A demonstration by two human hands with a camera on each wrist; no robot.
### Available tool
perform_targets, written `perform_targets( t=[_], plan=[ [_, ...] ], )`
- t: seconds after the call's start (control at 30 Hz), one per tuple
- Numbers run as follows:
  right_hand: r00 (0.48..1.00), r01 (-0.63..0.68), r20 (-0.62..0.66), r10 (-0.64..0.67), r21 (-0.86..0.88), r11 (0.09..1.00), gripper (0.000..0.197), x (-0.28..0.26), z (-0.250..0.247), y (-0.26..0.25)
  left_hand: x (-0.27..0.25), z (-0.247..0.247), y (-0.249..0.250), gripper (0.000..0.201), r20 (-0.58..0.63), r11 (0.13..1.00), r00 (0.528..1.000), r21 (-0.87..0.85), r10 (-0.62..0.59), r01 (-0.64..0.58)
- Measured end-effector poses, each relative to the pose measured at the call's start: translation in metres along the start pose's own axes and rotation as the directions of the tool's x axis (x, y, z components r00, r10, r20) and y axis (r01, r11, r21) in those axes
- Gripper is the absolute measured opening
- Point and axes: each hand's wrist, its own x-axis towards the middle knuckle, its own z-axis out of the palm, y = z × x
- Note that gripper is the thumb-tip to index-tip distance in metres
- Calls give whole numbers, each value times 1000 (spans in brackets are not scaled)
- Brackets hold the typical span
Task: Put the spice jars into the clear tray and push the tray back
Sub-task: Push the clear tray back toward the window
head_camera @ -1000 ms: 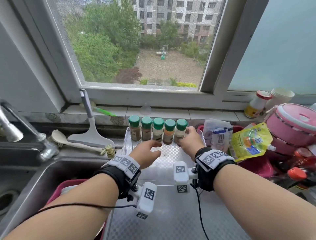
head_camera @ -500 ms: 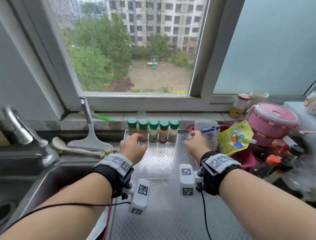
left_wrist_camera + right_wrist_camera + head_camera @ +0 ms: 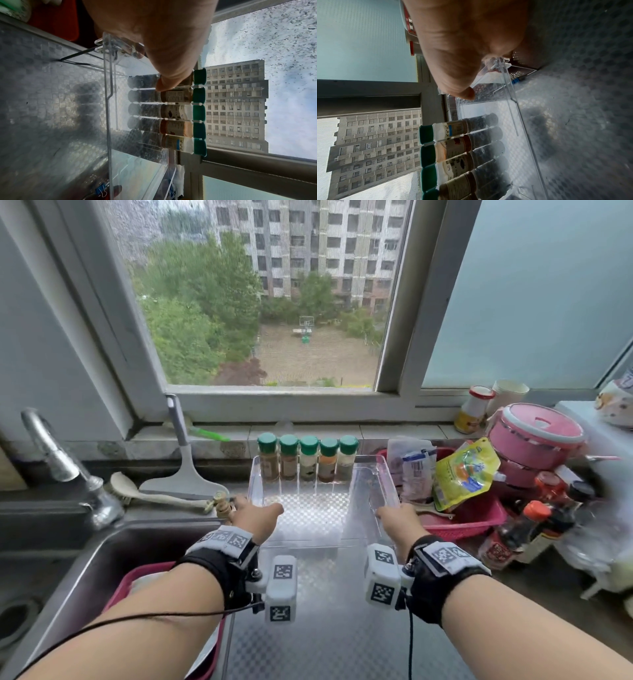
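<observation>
Several spice jars (image 3: 308, 458) with green lids stand in a row at the far end of the clear tray (image 3: 383, 484) on the steel counter. My left hand (image 3: 260, 508) grips the tray's left wall near the front corner, thumb inside and fingers outside. At the front right corner my right hand (image 3: 397, 513) grips the right wall the same way. In the left wrist view the left hand (image 3: 163, 47) straddles the tray wall (image 3: 109, 121), with the jars (image 3: 176, 112) beyond. In the right wrist view the right hand (image 3: 462, 47) clasps the tray rim (image 3: 513, 94) near the jars (image 3: 453, 147).
Behind the tray runs the tiled window sill (image 3: 376, 433). A sink (image 3: 102, 559) with a faucet (image 3: 58, 457) lies to the left, with a squeegee (image 3: 185, 474) and brush (image 3: 154, 498) behind it. A red basket (image 3: 472, 518), pink pot (image 3: 534, 436) and sauce bottles (image 3: 524, 529) crowd the right.
My right hand has left the rightmost jar and my left hand has left the tray's inside. Both have drawn back to the front corners and taken hold of the tray's side walls.
</observation>
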Motion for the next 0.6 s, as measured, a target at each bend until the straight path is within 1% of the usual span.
perform_targets(
  t=[0.07, 0.13, 0.3, 0.43, 0.53, 0.6],
  plan=[
    [999, -10, 46, 7, 65, 998, 76, -5, -1, -2, 5, 2, -3, 112, 10, 1000, 1000, -19, 10, -10],
    [999, 6, 44, -10, 90, 996, 80, 0, -1, 1, 9, 3, -3, 111, 14, 999, 1000, -38, 22, -22],
    [997, 23, 77, -29, 70, 997, 82, 8, -1, -4, 9, -1, 7, 103, 17, 991, 998, -124, 61, -58],
    [995, 40, 83, -46, 68, 997, 82, 17, 0, -12, 14, -1, 12, 99, -24, 979, 997, -187, 79, -82],
    [994, 39, 102, -46, 67, 997, 80, 26, 1, -16, 23, 0, 16, 90, -51, 980, 996, -183, 71, -79],
    [994, 51, 97, -59, 78, 996, 81, 32, 1, -18, 29, 0, 18, 89, -47, 980, 997, -184, 69, -76]
  ],
)
